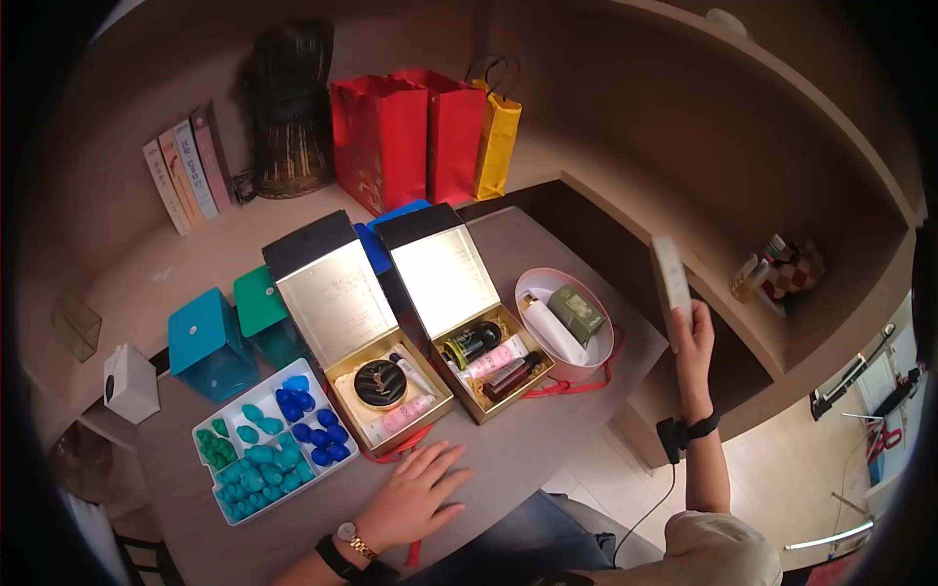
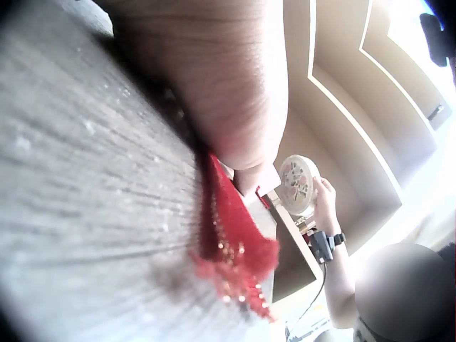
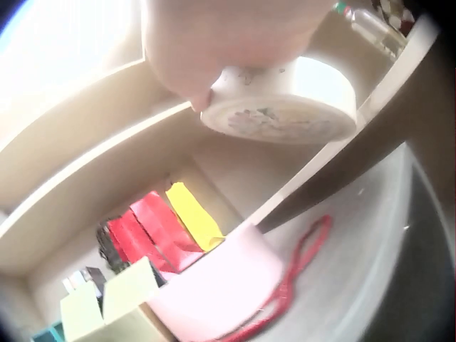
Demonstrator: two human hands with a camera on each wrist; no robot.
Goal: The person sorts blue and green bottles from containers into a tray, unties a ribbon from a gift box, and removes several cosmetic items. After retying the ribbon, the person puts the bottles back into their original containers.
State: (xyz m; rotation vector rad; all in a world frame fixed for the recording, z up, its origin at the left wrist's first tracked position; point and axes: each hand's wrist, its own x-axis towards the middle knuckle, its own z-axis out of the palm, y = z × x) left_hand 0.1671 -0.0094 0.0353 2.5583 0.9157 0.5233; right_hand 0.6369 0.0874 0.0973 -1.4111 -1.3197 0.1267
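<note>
My right hand [image 1: 692,356] grips a round, shallow white lid [image 3: 285,117] by its edge, raised at the right above the floor beside the desk. A flower pattern shows on the lid's flat face in both wrist views. My left hand [image 1: 415,503] rests on the desk with its fingers extended, holding nothing. Under it runs a red ribbon [image 2: 231,242], its frayed end lying beside the palm. Nearest the lid stands a round pink box [image 3: 221,285] without a cover, a white tube [image 1: 553,332] and a green carton [image 1: 576,314] inside.
Two open gift boxes with gold interiors [image 1: 337,303] hold cosmetics. A white divided tray [image 1: 283,513] carries blue, teal and green egg-shaped pieces. Behind stand teal and green boxes, red bags [image 1: 379,146], a yellow bag [image 1: 498,146] and books. A curved shelf [image 1: 625,210] borders the right.
</note>
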